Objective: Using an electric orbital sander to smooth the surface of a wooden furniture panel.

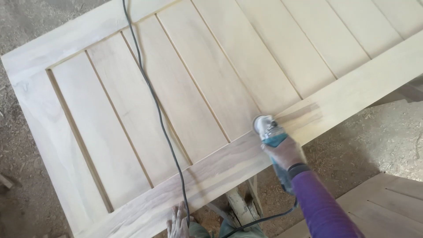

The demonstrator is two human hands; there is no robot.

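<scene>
A pale wooden door panel (pixel 176 88) with several slats lies flat across most of the view. My right hand (pixel 285 152), in a purple sleeve, is shut on a teal angle grinder (pixel 266 129) whose head rests on the door's near rail. My left hand (pixel 178 221), dusty, lies flat on the near edge of the rail at the bottom, fingers spread. The grinder's black power cord (pixel 154 101) runs across the slats from the top and down past my left hand.
A wooden trestle leg (pixel 240 207) stands under the door. Sawdust covers the ground (pixel 365 136) on both sides. Another slatted wooden panel (pixel 387 202) lies at the bottom right.
</scene>
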